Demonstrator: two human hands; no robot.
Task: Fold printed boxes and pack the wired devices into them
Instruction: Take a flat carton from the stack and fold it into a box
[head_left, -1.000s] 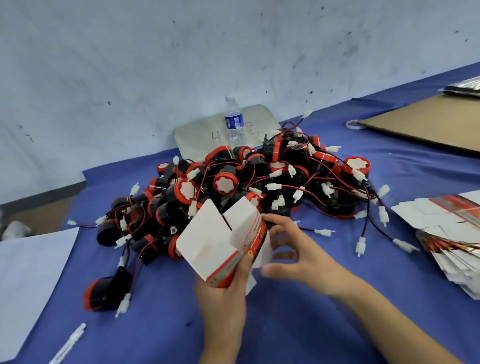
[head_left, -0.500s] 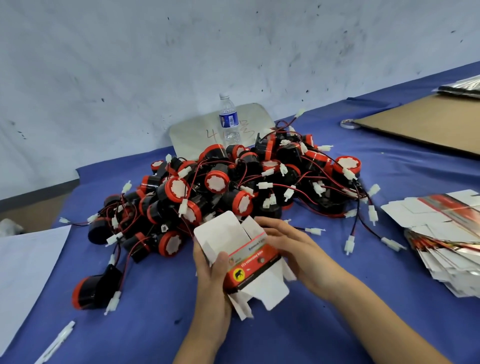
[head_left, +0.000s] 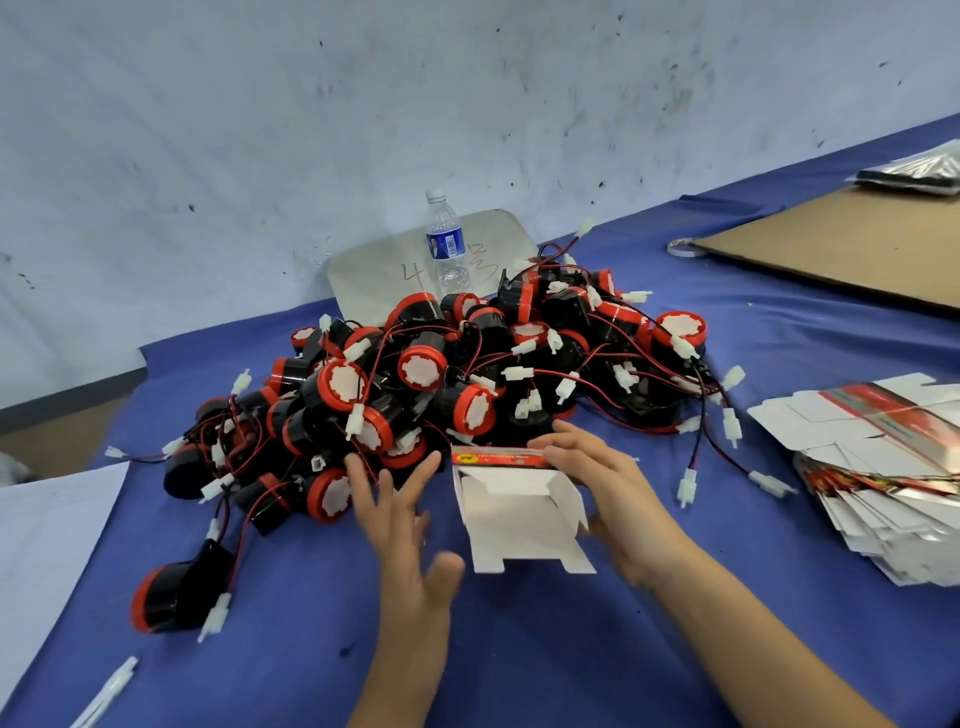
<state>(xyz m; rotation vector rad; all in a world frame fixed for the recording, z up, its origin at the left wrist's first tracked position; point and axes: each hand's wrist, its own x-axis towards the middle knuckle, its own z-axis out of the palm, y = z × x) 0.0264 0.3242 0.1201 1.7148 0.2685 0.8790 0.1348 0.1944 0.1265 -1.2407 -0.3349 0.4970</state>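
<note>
The right hand (head_left: 608, 483) holds the box (head_left: 519, 514) by its right side, with the fingers over the red top edge and the open white inside facing the person. The left hand (head_left: 405, 525), just left of the box, is spread wide and empty, its fingertips at the pile of wired devices (head_left: 467, 364). Flat boxes (head_left: 883, 467) lie stacked to the right of the right hand.

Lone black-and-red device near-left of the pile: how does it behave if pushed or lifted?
The lone device looks cylindrical and lies on its side, so a push probably rolls it. Its thin wire and white connector would likely dangle limp when lifted. Hard-looking body: probably rigid in a grip.
</note>
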